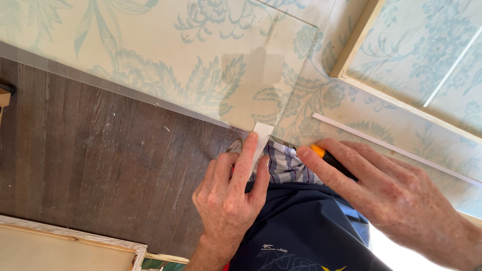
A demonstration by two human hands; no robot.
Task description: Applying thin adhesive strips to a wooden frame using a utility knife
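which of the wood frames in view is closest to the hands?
The pale bare-wood frame at upper right, lying on the floral sheet above the right hand. The distressed white frame sits farther off, at bottom left on the dark floor.

Glass sheet (165, 55) lies on the patterned cloth (311, 95), its near edge running along the wooden floor (100, 155). Paper strip (261, 140) sits at the sheet's near corner, under the left hand (233, 193) fingers (246, 160). Right hand (381, 193) lies just right of it, holding a knife (326, 156) that points toward the strip. Thin rod (396, 149) lies on the cloth beyond the right hand. Wooden frame (354, 42) sits upper right. Another frame (70, 241) lies on the floor, lower left.
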